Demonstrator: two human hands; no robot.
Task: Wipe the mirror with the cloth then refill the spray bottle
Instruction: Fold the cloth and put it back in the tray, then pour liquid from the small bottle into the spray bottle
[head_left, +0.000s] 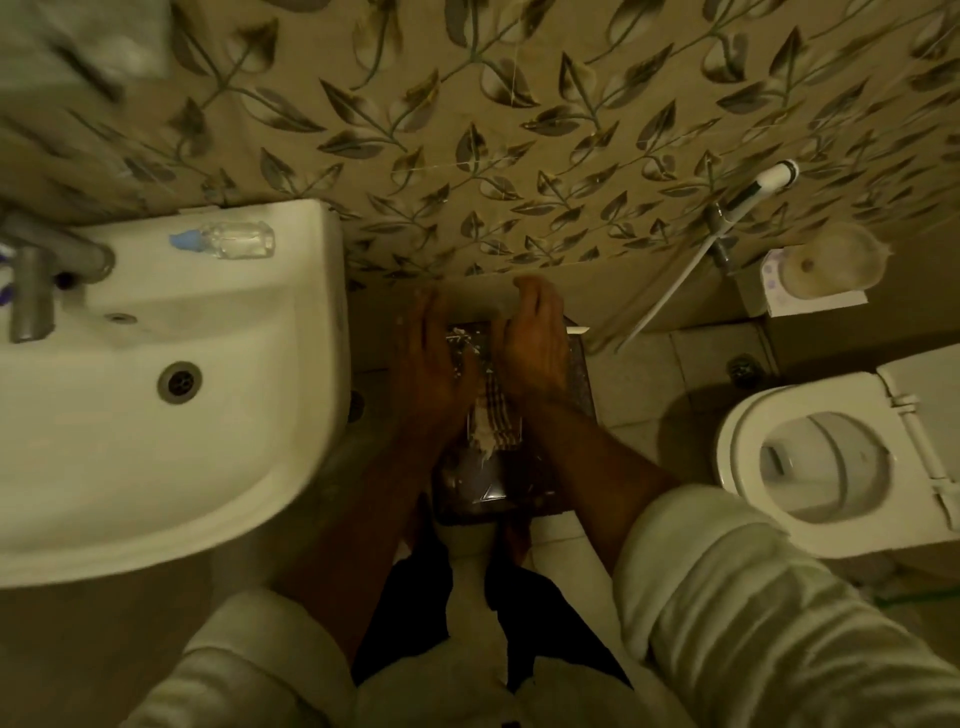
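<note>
The fingers (434, 312) of the left hand (436, 364) were stretched out and laid close together, pointing toward the wall; those of the right hand (530, 348) lay the same way, slightly curled at the tips. Neither hand was pinching anything that could be made out. Both palms faced each other over a dark rectangular panel, probably the mirror (493, 483), which lay flat low down between the basin and the toilet. A striped cloth (493, 421) lay on it between the two wrists, touching both. Whether the palms pressed on the glass could not be told.

The gap for the arms was narrow. On the left the rounded rim of the white basin (311, 364) came close to the left forearm; on the right the toilet (810, 467) stood a little farther off, with bare floor tile between. Ahead, the leaf-patterned wall (519, 130) closed the space just past the fingertips.

A clear spray bottle (236, 240) with a blue top lay on its side on the basin's back ledge, beside the tap (47, 270), well apart from the hands. No writing could be read.
</note>
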